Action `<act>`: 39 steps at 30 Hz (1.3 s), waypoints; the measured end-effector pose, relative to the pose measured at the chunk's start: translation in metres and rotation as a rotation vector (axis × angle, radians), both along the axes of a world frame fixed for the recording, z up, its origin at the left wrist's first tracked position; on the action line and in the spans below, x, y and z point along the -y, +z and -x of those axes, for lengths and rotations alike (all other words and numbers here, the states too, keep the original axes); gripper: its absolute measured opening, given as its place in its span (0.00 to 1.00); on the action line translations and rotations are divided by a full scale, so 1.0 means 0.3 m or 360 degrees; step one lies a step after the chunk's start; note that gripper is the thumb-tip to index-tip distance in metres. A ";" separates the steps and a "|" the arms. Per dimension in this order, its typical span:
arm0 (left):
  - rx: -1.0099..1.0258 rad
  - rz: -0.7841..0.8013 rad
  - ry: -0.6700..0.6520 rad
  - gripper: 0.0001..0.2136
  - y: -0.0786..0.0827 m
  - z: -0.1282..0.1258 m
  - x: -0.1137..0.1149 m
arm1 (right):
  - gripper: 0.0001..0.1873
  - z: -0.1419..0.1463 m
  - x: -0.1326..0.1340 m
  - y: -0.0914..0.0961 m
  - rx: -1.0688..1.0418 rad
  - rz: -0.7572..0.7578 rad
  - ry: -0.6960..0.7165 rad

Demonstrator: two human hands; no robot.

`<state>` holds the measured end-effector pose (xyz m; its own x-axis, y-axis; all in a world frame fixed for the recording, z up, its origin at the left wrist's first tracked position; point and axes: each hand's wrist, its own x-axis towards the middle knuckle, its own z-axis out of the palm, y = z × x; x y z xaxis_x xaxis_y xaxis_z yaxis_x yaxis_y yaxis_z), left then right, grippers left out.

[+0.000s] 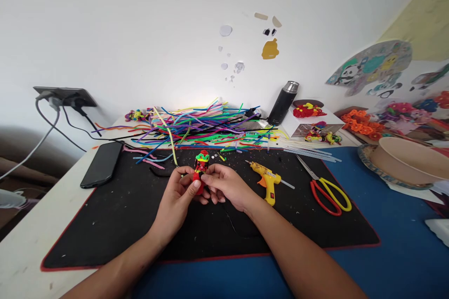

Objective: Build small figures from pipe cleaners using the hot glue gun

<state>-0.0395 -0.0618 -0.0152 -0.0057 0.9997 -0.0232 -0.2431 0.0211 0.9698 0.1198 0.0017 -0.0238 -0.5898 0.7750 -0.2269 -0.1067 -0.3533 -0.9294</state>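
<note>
A small red pipe-cleaner figure (201, 161), with green, yellow and black parts about its head, is held upright over the black mat (115, 224). My left hand (180, 194) grips its lower body between thumb and fingers. From the other side my right hand (222, 184) pinches at its front, where a bit of black shows by the fingertips. Fingers cover much of the figure's lower part. Right of my hands lies a yellow glue gun (264, 177) with a glue stick in its back. Scissors (326, 191) with red and yellow handles rest farther right.
Behind the mat spreads a heap of coloured pipe cleaners (196, 124). A black phone (101, 166) lies at the left. A black flask (283, 103) leans at the back, near a white box (329, 124) bearing finished figures. A bowl (407, 159) stands at the right.
</note>
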 end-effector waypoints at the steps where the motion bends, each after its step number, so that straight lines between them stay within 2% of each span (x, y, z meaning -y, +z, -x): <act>1: 0.0007 -0.0005 -0.0010 0.20 0.002 0.000 0.002 | 0.25 -0.001 0.000 0.003 0.0004 0.0007 -0.0015; 15: 0.0005 0.0030 0.0043 0.23 -0.006 -0.001 -0.013 | 0.25 -0.001 0.002 0.007 0.0001 0.0023 0.0001; 22: -0.0022 0.0026 0.0008 0.22 -0.007 -0.002 -0.010 | 0.27 -0.002 0.005 0.014 0.0004 0.0054 -0.0012; 39: -0.0072 -0.0052 0.0001 0.19 -0.020 -0.004 -0.010 | 0.23 -0.001 0.004 0.014 0.0030 0.0074 -0.0009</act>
